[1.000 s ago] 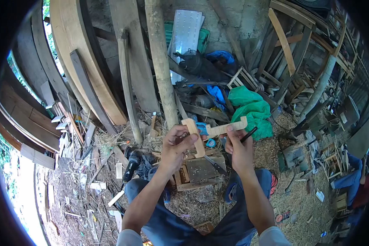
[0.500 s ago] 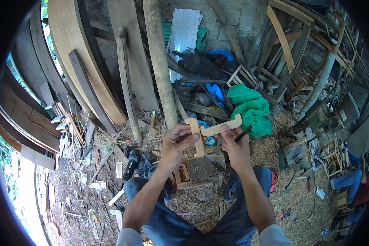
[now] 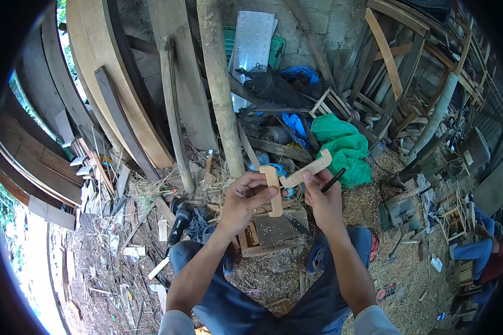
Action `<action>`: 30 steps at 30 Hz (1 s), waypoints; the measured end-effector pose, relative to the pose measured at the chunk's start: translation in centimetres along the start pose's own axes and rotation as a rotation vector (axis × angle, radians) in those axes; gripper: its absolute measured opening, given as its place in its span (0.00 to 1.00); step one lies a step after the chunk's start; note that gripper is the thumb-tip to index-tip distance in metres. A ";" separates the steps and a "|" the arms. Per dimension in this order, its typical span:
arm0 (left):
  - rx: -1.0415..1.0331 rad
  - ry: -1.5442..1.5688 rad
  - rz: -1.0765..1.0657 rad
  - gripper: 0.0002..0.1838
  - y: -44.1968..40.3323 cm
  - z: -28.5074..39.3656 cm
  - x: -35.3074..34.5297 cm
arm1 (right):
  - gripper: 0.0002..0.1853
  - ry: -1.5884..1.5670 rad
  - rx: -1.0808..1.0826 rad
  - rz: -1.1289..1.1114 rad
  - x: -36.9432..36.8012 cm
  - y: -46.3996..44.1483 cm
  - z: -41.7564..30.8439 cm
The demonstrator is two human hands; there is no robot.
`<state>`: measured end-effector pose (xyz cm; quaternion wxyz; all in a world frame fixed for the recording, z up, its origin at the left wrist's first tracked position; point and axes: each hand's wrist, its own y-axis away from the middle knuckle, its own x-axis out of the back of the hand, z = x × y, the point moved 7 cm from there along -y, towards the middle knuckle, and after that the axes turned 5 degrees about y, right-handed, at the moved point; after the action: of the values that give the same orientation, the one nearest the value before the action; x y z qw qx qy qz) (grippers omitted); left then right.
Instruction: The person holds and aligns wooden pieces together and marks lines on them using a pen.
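Note:
My left hand (image 3: 245, 202) pinches a small pale wooden piece (image 3: 274, 195) with a bracket-like outline, held nearly upright. In my right hand (image 3: 323, 202) is a second pale wooden piece (image 3: 308, 170), also with hooked ends, tilted up to the right. A black pen-like tool (image 3: 333, 180) also sticks out from between the right fingers. The left end of the second piece is close beside the first; whether they touch I cannot tell. Below the hands, a knife-like tool with a dark handle (image 3: 296, 224) rests on a low wooden block (image 3: 276, 229).
A blue object (image 3: 289, 191) lies behind the hands. A power tool (image 3: 179, 224) is on the littered ground at the left. Beyond stand a wooden pole (image 3: 218, 84), tall planks (image 3: 112, 72) and a green bag (image 3: 341, 146). Another person's leg (image 3: 475, 250) shows at the far right.
The left piece has turned more upright and moved slightly right. The right piece has tilted more steeply, its outer end higher. Both hands keep their hold.

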<state>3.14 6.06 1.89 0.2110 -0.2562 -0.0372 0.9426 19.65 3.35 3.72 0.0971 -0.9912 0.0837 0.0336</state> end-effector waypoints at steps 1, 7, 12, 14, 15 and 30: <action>0.002 0.001 0.001 0.12 0.0 -0.2 0.1 | 0.16 0.000 -0.002 0.000 0.0 0.0 0.1; 0.004 0.029 0.012 0.11 -0.1 0.2 -0.4 | 0.14 -0.016 0.000 0.013 0.1 -0.1 -0.1; -0.003 0.068 0.023 0.09 -0.3 -0.2 0.2 | 0.15 -0.183 -0.076 0.009 0.4 0.0 0.3; 0.003 0.093 0.027 0.09 -0.3 -0.2 0.3 | 0.16 -0.158 -0.071 -0.001 0.4 0.0 0.4; 0.006 0.119 0.031 0.09 -0.3 -0.3 0.3 | 0.16 -0.133 -0.065 -0.012 0.5 -0.1 0.3; -0.055 0.060 0.156 0.15 -1.7 -0.6 1.2 | 0.13 -0.204 -0.151 0.060 -0.8 0.0 1.8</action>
<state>3.16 8.08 1.17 0.1310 -0.2920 -0.0367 0.9467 18.80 3.82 2.02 0.0291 -0.9842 0.1003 0.1433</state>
